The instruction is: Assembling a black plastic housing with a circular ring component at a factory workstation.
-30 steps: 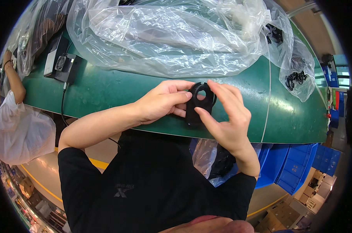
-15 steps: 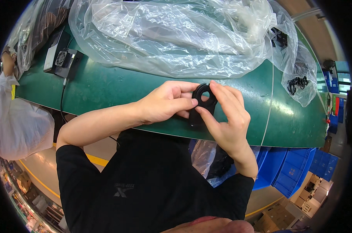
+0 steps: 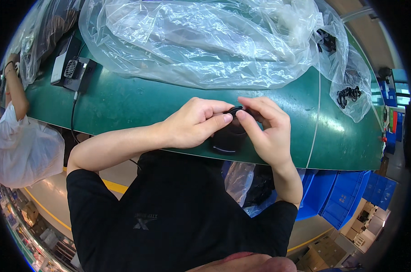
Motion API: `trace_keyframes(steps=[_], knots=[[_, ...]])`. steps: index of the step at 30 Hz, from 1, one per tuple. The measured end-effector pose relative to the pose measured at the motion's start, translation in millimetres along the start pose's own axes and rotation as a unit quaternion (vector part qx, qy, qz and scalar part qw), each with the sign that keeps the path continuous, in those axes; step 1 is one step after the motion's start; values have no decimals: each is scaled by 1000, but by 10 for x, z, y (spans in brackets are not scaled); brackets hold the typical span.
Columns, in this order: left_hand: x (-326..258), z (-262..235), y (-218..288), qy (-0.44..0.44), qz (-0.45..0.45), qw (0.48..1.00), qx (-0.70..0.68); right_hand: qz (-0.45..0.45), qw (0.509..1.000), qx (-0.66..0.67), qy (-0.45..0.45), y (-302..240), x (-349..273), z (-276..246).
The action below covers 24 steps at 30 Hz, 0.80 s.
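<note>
Both hands meet over the front edge of the green table, closed on one black flat part (image 3: 229, 138) with a rounded, ring-like top end. My left hand (image 3: 197, 121) pinches the left side of that end, its thumb on the near face. From the other side, my right hand (image 3: 269, 129) grips it between thumb and fingers. The part is tilted, so its ring opening is not visible now. Its lower body hangs below my fingertips, with a pale curved line near the bottom. What the part belongs to, I cannot tell.
Large clear plastic bags (image 3: 205, 45) cover the table's far side. At the right, a smaller clear bag (image 3: 352, 93) holds black pieces. A black-and-grey device (image 3: 76, 70) with a cable stands at the left, near another person's arm (image 3: 17, 90). Blue bins (image 3: 339, 197) sit below the table's right edge.
The black part has tipped, so its ring opening no longer shows and its lower body faces up more. My right hand's fingers have shifted around its top. The other person's arm at the left has moved further into view.
</note>
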<state>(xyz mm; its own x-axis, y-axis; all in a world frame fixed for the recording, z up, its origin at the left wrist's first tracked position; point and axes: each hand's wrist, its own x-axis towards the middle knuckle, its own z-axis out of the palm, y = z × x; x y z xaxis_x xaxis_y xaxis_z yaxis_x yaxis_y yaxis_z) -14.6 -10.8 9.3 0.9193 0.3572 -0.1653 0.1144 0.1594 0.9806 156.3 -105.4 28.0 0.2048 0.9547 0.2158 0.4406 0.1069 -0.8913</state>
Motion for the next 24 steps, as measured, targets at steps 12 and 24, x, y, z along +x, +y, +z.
trace_keyframes(steps=[12, 24], knots=[[-8, 18, -20, 59, 24, 996, 56, 113, 976, 182, -37, -1, -12, -41], [-24, 7, 36, 60, 16, 992, 113, 119, 981, 136, -73, 19, -16, -38]])
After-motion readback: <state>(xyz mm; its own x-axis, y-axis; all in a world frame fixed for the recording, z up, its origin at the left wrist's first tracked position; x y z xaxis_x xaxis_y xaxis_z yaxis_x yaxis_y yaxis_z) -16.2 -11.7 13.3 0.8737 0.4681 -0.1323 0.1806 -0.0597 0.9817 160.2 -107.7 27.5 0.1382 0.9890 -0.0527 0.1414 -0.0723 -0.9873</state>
